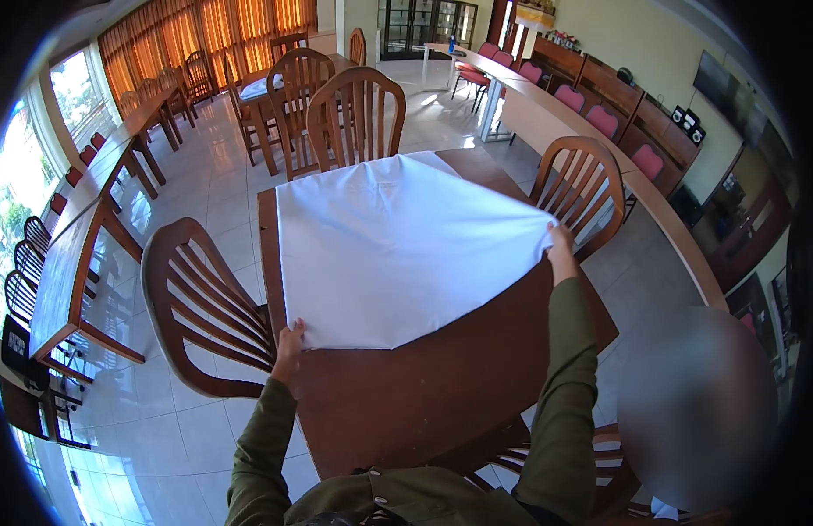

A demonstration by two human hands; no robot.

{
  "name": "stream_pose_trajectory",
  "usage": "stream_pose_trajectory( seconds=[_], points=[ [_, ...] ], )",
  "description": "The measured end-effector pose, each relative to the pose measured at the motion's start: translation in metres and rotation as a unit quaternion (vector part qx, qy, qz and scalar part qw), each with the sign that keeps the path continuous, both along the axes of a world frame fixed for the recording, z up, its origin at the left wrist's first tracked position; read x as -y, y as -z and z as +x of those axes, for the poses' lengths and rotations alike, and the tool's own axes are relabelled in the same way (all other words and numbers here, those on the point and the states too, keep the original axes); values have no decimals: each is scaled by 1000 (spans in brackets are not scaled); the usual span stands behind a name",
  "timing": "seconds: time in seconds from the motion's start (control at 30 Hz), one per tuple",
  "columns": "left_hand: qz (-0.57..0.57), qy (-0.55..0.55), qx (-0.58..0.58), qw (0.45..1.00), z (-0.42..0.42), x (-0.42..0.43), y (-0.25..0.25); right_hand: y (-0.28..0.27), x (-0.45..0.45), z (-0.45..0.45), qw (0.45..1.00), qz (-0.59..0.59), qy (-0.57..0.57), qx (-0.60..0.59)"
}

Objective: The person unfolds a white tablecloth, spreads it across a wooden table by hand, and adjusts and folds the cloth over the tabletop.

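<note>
A white cloth (397,245) is spread over the far part of a brown wooden table (415,394), with a few creases near its far edge. At the cloth's near left corner, my left hand (290,344) pinches the edge beside the table's left side. My right hand (560,248) grips the cloth's right corner, pulling that part taut near the right edge of the table. The near part of the tabletop shows bare brown wood.
Wooden chairs stand at the left (209,307), the right (586,188) and the far side (358,114) of the table. Long tables (69,263) run along the left. A blurred shape (697,408), perhaps a person, is at the lower right.
</note>
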State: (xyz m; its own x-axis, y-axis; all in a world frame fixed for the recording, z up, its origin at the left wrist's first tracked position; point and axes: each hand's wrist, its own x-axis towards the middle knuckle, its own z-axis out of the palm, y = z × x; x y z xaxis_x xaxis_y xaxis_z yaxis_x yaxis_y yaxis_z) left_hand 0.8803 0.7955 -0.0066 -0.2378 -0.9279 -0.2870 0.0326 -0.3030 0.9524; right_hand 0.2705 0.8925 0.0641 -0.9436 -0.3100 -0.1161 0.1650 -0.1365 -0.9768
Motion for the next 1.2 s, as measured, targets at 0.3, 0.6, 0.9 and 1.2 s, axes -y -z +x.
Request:
stream_pose_trajectory(
  seconds=[0.3, 0.6, 0.9, 1.2],
  points=[
    [36, 61, -62, 996, -8, -42, -60, -83, -30, 26, 962, 47, 122, -241],
    [-43, 61, -16, 997, -1, 110, -103, 22, 67, -73, 993, -46, -104, 7],
    [-423, -101, -24, 900, 23, 157, -319, -247, 47, 20, 907, -400, -70, -108],
    [-21, 54, -102, 993, 36, 50, -160, -65, 40, -53, 991, -114, -71, 0]
  ],
)
